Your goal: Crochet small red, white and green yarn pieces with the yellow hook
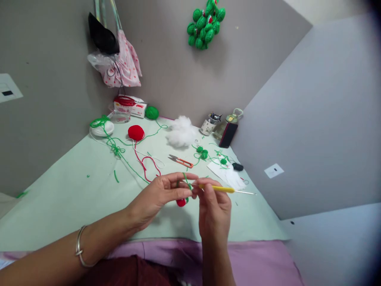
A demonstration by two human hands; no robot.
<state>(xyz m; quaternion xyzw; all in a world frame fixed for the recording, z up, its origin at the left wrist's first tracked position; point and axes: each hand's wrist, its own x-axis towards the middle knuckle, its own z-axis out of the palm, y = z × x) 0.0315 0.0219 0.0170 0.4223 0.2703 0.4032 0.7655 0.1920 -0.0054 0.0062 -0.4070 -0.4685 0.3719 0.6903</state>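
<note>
My left hand (168,191) pinches a small red and green crochet piece (181,202), which hangs below its fingertips. Green yarn (186,179) loops over the raised index finger and trails left across the table. In my right hand (213,202) is a crochet hook (220,188) with a yellow handle and metal tips at both ends. The hook's left tip meets the green yarn by the left fingertips. Exactly how the tip sits in the stitches is too small to tell. Just beyond the hands lie orange thread snips (181,161).
Red (136,132), green (152,113) and white yarn balls (102,128) lie at the back left. White stuffing (182,132) sits at the back middle. Small green crochet balls (202,152), a pen cup (209,124) and a leaning phone (228,135) stand to the right.
</note>
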